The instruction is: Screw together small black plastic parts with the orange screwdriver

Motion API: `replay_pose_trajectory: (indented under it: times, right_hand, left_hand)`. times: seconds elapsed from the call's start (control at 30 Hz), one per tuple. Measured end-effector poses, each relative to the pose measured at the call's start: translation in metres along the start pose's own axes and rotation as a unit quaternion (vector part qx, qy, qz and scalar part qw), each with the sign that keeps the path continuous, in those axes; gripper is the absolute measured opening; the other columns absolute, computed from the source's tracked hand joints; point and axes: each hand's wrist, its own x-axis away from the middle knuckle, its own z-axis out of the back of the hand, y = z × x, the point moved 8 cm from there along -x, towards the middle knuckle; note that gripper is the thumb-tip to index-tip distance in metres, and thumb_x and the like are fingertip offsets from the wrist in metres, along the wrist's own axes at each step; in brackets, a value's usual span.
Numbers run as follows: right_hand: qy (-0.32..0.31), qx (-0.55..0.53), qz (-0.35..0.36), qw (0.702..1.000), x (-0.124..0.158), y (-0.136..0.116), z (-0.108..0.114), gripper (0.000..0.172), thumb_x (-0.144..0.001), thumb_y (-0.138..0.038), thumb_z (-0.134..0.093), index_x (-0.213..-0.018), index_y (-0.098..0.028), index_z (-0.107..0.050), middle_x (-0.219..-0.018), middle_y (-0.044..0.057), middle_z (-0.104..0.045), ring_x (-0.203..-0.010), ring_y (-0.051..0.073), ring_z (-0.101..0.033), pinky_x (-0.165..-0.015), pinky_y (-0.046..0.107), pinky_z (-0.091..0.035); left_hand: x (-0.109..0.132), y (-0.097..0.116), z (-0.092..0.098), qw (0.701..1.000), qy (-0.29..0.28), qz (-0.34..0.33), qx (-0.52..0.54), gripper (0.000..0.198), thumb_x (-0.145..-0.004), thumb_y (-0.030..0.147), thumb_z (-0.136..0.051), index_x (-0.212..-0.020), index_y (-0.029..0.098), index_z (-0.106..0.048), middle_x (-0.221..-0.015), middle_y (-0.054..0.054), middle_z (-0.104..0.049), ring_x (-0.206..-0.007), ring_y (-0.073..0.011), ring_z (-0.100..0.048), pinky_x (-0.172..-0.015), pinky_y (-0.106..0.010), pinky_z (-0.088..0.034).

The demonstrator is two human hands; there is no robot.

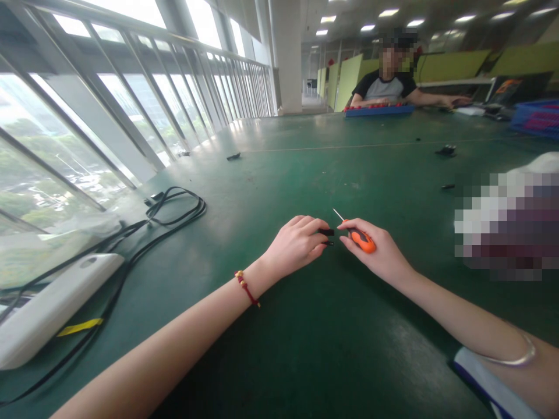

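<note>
My left hand (pixel 294 244) rests on the green table (pixel 332 326) with its fingers curled around a small black part (pixel 326 235), pinched at the fingertips. Just to its right, my right hand (pixel 375 253) grips a small screwdriver with an orange handle (pixel 364 240); its thin metal shaft (pixel 338 215) points up and away to the left. The two hands nearly touch at the fingertips. A red bead bracelet sits on my left wrist and a silver bangle on my right forearm.
A white power strip (pixel 48 305) and black cables (pixel 174 212) lie at the left by the window railing. Small black parts (pixel 446 151) are scattered farther out. Another person (pixel 386 87) sits at the far end behind a blue tray (pixel 378 110). A blue crate (pixel 536 116) stands far right.
</note>
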Motion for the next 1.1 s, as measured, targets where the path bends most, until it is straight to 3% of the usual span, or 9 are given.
replay_pose_trajectory:
  times: [0.13, 0.27, 0.47, 0.7, 0.9, 1.0, 1.1]
  right_hand:
    - [-0.020, -0.008, 0.020, 1.000, -0.001, -0.001, -0.006, 0.015, -0.084, -0.029, -0.061, -0.097, -0.022, -0.061, -0.099, 0.003, -0.066, -0.087, 0.018, -0.063, -0.078, 0.030, -0.049]
    - [-0.023, 0.003, 0.025, 0.999, -0.001, -0.001, -0.007, 0.010, -0.083, -0.026, -0.061, -0.093, -0.022, -0.060, -0.094, 0.003, -0.066, -0.083, 0.018, -0.063, -0.076, 0.031, -0.048]
    - [-0.023, 0.026, 0.012, 0.999, -0.002, 0.003, -0.008, 0.011, -0.084, -0.026, -0.060, -0.094, -0.023, -0.063, -0.095, 0.004, -0.065, -0.087, 0.021, -0.062, -0.079, 0.035, -0.047]
    - [-0.031, 0.089, 0.016, 0.995, -0.003, 0.004, -0.012, 0.016, -0.084, -0.024, -0.058, -0.098, -0.024, -0.064, -0.094, 0.005, -0.065, -0.088, 0.023, -0.060, -0.081, 0.040, -0.047]
    - [-0.026, 0.064, -0.015, 0.997, -0.001, 0.008, -0.007, 0.018, -0.083, -0.022, -0.057, -0.099, -0.024, -0.062, -0.097, 0.005, -0.066, -0.090, 0.023, -0.060, -0.084, 0.041, -0.047]
    - [-0.031, 0.060, -0.015, 0.998, -0.001, 0.009, -0.007, 0.017, -0.082, -0.021, -0.057, -0.098, -0.024, -0.062, -0.097, 0.005, -0.066, -0.089, 0.023, -0.060, -0.084, 0.041, -0.047]
    - [-0.030, 0.065, -0.010, 0.997, -0.002, 0.009, -0.008, 0.018, -0.081, -0.020, -0.057, -0.097, -0.024, -0.062, -0.094, 0.005, -0.065, -0.089, 0.023, -0.060, -0.084, 0.042, -0.047]
  left_hand:
    - [0.004, 0.021, 0.006, 0.996, 0.011, -0.067, -0.054, 0.031, -0.098, 0.022, -0.039, -0.097, 0.016, -0.069, -0.118, -0.007, -0.066, -0.102, -0.0196, -0.060, -0.096, -0.034, -0.046]
    - [0.007, 0.025, 0.005, 0.997, 0.016, -0.073, -0.030, 0.029, -0.098, 0.021, -0.040, -0.096, 0.016, -0.069, -0.117, -0.008, -0.066, -0.102, -0.0199, -0.061, -0.094, -0.035, -0.048]
    - [0.009, 0.007, -0.002, 0.998, 0.042, 0.027, 0.047, 0.023, -0.094, 0.028, -0.050, -0.093, 0.022, -0.072, -0.118, -0.005, -0.066, -0.104, -0.0193, -0.061, -0.095, -0.036, -0.047]
    - [0.010, -0.009, -0.017, 0.986, 0.024, 0.107, 0.125, 0.016, -0.086, 0.023, -0.059, -0.089, 0.022, -0.074, -0.107, -0.004, -0.070, -0.096, -0.0185, -0.062, -0.088, -0.035, -0.052]
    - [0.027, -0.053, 0.010, 0.970, 0.043, 0.221, 0.090, 0.017, -0.084, 0.025, -0.058, -0.089, 0.020, -0.074, -0.107, -0.004, -0.069, -0.097, -0.0201, -0.064, -0.088, -0.035, -0.053]
    - [0.056, -0.084, 0.034, 0.960, 0.027, 0.279, 0.028, 0.018, -0.083, 0.028, -0.057, -0.085, 0.021, -0.073, -0.107, -0.005, -0.070, -0.096, -0.0222, -0.065, -0.091, -0.036, -0.051]
    - [0.100, -0.116, 0.065, 0.930, 0.028, 0.365, -0.039, 0.018, -0.081, 0.033, -0.057, -0.083, 0.023, -0.073, -0.107, -0.003, -0.070, -0.096, -0.0232, -0.066, -0.092, -0.035, -0.050]
